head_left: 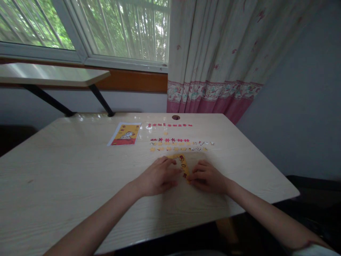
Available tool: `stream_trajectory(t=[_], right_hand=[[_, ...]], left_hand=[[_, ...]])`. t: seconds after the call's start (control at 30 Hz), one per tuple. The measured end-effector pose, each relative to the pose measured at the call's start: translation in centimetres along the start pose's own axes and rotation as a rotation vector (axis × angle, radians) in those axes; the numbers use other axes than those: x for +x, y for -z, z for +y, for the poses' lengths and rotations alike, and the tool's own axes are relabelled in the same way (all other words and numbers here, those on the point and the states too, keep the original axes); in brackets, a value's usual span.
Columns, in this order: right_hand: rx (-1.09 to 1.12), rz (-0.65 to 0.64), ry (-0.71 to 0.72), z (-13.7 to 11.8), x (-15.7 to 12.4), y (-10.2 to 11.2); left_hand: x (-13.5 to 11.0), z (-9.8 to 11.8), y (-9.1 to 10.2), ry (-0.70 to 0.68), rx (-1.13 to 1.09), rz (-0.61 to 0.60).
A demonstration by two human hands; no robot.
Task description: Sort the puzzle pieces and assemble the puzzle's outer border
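The yellow puzzle section (182, 163) lay on the table (66, 170), its long axis slanting away from the person. The left hand (157, 177) and right hand (209, 176) flanked it, equally near, with bent fingertips touching its edges. Whether they pinched it could not be told. Rows of loose pieces (177, 144) lay just beyond it.

Dim, lit by daylight from the window (112, 32) at upper left. Pale glare at the far edge of the table (66, 160), faint shadow under left hand (160, 177) and right hand (209, 177). Bent toward the corners, slightly grainy.
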State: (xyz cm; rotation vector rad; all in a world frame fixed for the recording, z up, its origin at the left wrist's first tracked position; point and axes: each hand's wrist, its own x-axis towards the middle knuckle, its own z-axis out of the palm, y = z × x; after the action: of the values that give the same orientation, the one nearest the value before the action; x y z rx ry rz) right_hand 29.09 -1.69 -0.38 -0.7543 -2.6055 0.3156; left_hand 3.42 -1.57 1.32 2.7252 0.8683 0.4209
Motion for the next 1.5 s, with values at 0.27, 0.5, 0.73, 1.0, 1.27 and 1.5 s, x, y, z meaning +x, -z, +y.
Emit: stream_trajectory(t=[0.27, 0.5, 0.73, 1.0, 1.27, 1.5], right_hand=[[0.102, 0.009, -0.045, 1.4, 1.7, 1.1], [0.021, -0.074, -0.187, 6.5, 9.6, 1.1], [0.007, -0.021, -0.39, 9.0, 17.6, -1.3], [0.039, -0.119, -0.471, 9.7, 19.9, -2.0], [0.127, 0.017, -0.477, 8.2, 18.1, -1.5], [0.482, 0.147, -0.383, 2.5, 10.6, -0.6]], left_hand=[[-2.0, -4.7, 2.5, 0.157, 0.126, 0.093], [-2.1, -5.1, 1.9, 0.167, 0.109, 0.081], [-2.2, -4.9, 1.7, 0.171, 0.122, 0.077], [-2.2, -4.7, 1.6, 0.174, 0.136, 0.09], [-1.9, -4.6, 1.4, 0.254, -0.023, 0.252], [-0.6, -3.3, 1.2, 0.433, -0.287, 0.393]])
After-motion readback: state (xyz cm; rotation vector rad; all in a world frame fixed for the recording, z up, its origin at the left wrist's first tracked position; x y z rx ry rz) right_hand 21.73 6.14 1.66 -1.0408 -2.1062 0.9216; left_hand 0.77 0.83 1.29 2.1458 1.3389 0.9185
